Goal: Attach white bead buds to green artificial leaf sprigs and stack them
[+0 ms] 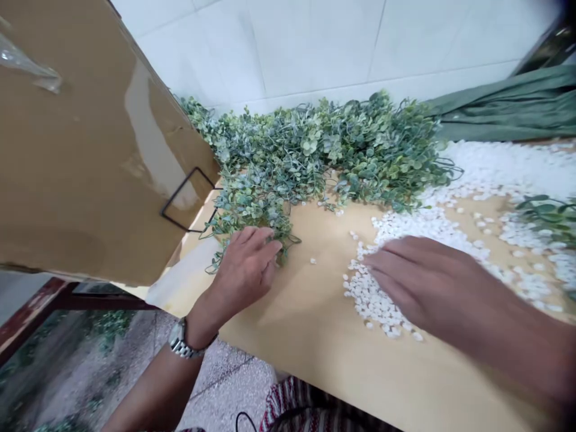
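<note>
Tiled wall behind wooden bench: green foliage at left hand, white pieces at right hand

Foliage heap lies beyond both hands, long axis left-right along the wall. A spur of it points down toward the person, ending at the left fingertips; thin stems stick out to the right at the heap's far end. Left hand: narrow, fingers bent and close together at the spur; can't tell if a stem is gripped. Right hand: blurred, fingers together and pointing left, over the white pieces; can't tell if any is held. Pieces spread from under that hand, away and to the right; hand and forearm hide some. Single piece between the hands.

Left of left hand: black wire frame beside the spur, big cardboard crowding that side. Beyond right hand: green cloth by the wall, separate sprig farther right.
</note>
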`<state>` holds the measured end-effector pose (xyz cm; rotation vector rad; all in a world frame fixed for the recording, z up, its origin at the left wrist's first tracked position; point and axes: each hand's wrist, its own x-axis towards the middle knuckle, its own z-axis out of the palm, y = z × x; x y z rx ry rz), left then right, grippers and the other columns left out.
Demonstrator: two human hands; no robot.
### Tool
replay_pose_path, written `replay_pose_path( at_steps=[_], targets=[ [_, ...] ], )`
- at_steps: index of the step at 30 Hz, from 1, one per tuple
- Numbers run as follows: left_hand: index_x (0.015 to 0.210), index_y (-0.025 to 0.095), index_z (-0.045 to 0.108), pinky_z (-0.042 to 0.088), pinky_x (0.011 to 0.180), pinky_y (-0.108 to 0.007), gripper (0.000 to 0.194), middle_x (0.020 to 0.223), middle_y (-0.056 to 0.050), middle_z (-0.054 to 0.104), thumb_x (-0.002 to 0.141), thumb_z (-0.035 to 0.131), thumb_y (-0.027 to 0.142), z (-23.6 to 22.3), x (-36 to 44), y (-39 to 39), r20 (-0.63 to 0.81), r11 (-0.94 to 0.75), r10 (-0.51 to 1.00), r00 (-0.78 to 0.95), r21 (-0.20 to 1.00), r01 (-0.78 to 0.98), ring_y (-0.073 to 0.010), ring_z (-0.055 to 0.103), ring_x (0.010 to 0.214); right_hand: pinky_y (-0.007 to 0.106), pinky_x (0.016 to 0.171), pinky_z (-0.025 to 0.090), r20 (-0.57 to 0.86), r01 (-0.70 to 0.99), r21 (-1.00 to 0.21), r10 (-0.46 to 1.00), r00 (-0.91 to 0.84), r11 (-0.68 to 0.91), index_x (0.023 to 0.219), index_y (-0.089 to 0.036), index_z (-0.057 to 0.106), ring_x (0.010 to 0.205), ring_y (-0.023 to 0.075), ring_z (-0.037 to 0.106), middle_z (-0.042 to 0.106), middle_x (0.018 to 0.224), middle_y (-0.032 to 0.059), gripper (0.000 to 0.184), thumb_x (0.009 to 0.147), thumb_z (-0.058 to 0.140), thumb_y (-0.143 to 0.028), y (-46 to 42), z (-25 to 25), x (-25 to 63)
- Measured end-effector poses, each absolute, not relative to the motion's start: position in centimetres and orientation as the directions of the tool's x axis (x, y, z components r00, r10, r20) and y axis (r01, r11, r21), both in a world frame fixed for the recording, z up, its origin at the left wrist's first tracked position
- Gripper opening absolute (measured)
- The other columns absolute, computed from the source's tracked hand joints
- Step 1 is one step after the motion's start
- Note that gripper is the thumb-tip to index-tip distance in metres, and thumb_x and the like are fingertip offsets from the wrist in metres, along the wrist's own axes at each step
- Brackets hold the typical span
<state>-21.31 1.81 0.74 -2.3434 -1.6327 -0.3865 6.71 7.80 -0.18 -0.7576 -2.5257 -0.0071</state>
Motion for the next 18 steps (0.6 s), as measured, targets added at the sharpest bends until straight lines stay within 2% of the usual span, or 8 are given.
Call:
replay_pose_path(
  at_steps=[2,5,6,11,15,17,18],
  targets=[
    [0.102,0.015,0.066,0.043,0.08,-0.041,0.025,0.111,-0.014,0.065,0.086,0.047,0.012,0.7,-21.7,2.1,0.312,-0.357,0.872,0.377,-0.121,0.926,-0.0278,0.055,0.098,0.032,0.067,0.041,0.268,0.466,-0.053,0.462,-0.845,0.883,0.073,-0.017,0.064,0.071,0.0191,0.06,0.065,0.074,0.0073,0.023,0.09,0.048,-0.015,10.0,0.4,1.3],
    [0.109,0.017,0.065,0.042,0.079,-0.041,0.028,0.112,-0.015,0.063,0.087,0.048,0.016,0.7,-22.1,2.1,0.233,-0.365,0.888,0.396,-0.165,0.916,-0.0287,0.054,0.098,0.031,0.068,0.04,0.093,0.495,-0.009,0.494,-0.864,0.869,0.088,-0.014,0.066,0.083,0.0227,0.064,0.068,0.091,0.012,0.015,0.088,0.051,-0.018,12.4,0.2,-4.8],
    [0.108,0.016,0.065,0.042,0.078,-0.042,0.027,0.112,-0.015,0.063,0.087,0.048,0.017,0.7,-22.2,2.0,0.211,-0.356,0.898,0.387,-0.169,0.919,-0.029,0.054,0.098,0.031,0.068,0.04,0.076,0.497,-0.004,0.496,-0.865,0.867,0.091,-0.013,0.066,0.084,0.0231,0.064,0.068,0.094,0.013,0.016,0.088,0.051,-0.018,12.8,0.0,-6.0],
    [0.099,0.015,0.067,0.041,0.076,-0.042,0.024,0.101,-0.015,0.065,0.089,0.046,0.021,0.4,-23.1,1.9,0.175,-0.232,0.949,0.263,-0.178,0.956,-0.0296,0.056,0.091,0.031,0.067,0.037,0.037,0.47,0.045,0.469,-0.882,0.881,0.087,-0.011,0.067,0.081,0.023,0.065,0.069,0.087,0.0132,0.021,0.089,0.046,-0.011,13.4,-0.3,-6.1],
    [0.085,0.016,0.069,0.041,0.072,-0.045,0.021,0.087,-0.015,0.066,0.086,0.049,0.024,-0.2,-23.9,2.1,0.173,-0.159,0.965,0.199,-0.22,0.962,-0.0323,0.057,0.085,0.031,0.069,0.035,0.086,0.48,0.134,0.473,-0.877,0.867,0.083,-0.015,0.066,0.082,0.0215,0.063,0.068,0.084,0.01,0.021,0.088,0.046,-0.011,14.0,0.7,-2.5],
    [0.084,0.016,0.07,0.042,0.074,-0.046,0.021,0.09,-0.016,0.066,0.086,0.05,0.024,-0.4,-24.2,2.2,0.209,-0.161,0.957,0.2,-0.191,0.968,-0.0332,0.058,0.088,0.03,0.068,0.035,0.127,0.539,0.116,0.526,-0.841,0.834,0.081,-0.016,0.064,0.079,0.0203,0.062,0.067,0.083,0.0083,0.018,0.087,0.047,-0.013,14.4,1.2,-0.4],
    [0.084,0.017,0.07,0.042,0.075,-0.046,0.021,0.093,-0.016,0.067,0.086,0.051,0.024,-0.5,-24.3,2.3,0.238,-0.161,0.951,0.198,-0.168,0.973,-0.0333,0.058,0.09,0.029,0.067,0.035,0.153,0.572,0.064,0.558,-0.816,0.818,0.08,-0.016,0.063,0.076,0.019,0.061,0.066,0.081,0.0069,0.017,0.086,0.047,-0.014,14.5,1.4,0.6]
  ],
)
